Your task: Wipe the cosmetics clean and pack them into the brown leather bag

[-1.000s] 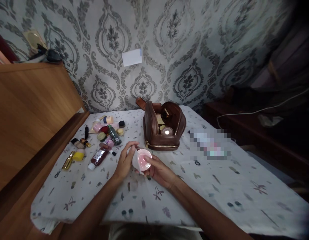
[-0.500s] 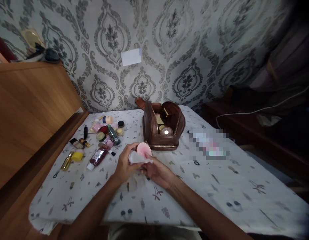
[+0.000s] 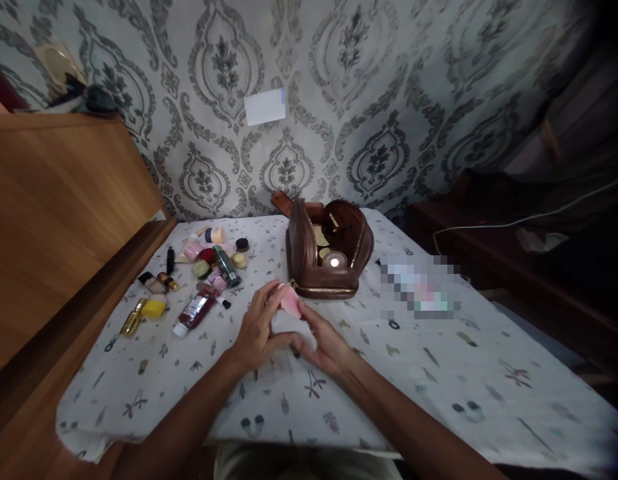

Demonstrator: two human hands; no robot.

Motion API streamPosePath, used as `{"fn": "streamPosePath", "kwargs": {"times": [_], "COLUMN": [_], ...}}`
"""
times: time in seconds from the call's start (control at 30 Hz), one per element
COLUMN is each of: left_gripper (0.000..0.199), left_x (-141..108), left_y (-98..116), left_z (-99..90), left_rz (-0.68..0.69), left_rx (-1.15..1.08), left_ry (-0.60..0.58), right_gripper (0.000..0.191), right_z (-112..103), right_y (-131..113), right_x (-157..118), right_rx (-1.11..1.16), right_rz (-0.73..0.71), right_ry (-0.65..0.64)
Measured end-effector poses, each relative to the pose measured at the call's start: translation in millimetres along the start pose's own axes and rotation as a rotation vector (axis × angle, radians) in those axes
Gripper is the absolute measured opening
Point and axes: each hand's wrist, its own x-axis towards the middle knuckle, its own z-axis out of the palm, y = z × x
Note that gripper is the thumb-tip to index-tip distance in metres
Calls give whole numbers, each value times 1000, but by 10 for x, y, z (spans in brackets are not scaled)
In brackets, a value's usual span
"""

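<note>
My left hand (image 3: pixel 259 327) and right hand (image 3: pixel 329 340) are both closed round a pink container (image 3: pixel 290 302), held between them just above the near-middle of the table (image 3: pixel 489 400). A white wrap (image 3: pixel 291 325) covers its near side, under the fingers of both hands; I can't tell whether it is tissue or film. The left grip takes the container from nine o'clock, the right from about four.

I read the clock from that container, twelve toward the wall (image 3: pixel 289 180). At one o'clock a brown bag (image 3: pixel 331 283) stands upright on the table, unzipped, with a round case (image 3: pixel 333 261) showing inside its mouth. At three, well apart, lies something pixelated (image 3: pixel 419 287) that I can't make out.

Toward nine, a dark red bottle (image 3: pixel 197 310) with a white cap lies on its side; farther out that way are a yellow item (image 3: pixel 153 308) and a gold tube (image 3: pixel 133 318). At ten, a green bottle (image 3: pixel 226 265) leans among a cluster of small jars, a pale yellow jar (image 3: pixel 239 260) just beside it. Between ten and eleven sits a black-lidded jar (image 3: pixel 242 245). Near twelve, high on the wall, is a white card (image 3: pixel 265 107).
</note>
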Motion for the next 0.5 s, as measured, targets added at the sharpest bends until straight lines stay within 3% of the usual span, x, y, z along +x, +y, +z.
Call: {"fn": "streamPosePath", "kwargs": {"times": [0.07,0.13,0.23,0.3,0.4,0.5], "left_gripper": [57,47,47,49,47,46], "left_x": [0,18,60,77,70,29], "left_y": [25,54,77,75,64,52], "left_z": [-20,-49,-92,-114,-133,-116], "left_rz": [-21,-128,-356,-432,-385,-173], "left_rx": [-71,-197,-387,-439,-393,-237], "left_ry": [41,114,232,276,256,157], "right_gripper": [27,27,30,41,48,46], "right_z": [7,23,53,73,84,57], "right_y": [8,5,-7,-9,7,29], "right_x": [-15,-31,-51,-61,-61,-36], "right_rx": [-41,-103,-177,-187,-186,-137], "right_rz": [-24,-44,-24,-3,20,-24], "right_ry": [-12,-29,-53,-81,-112,-62]}}
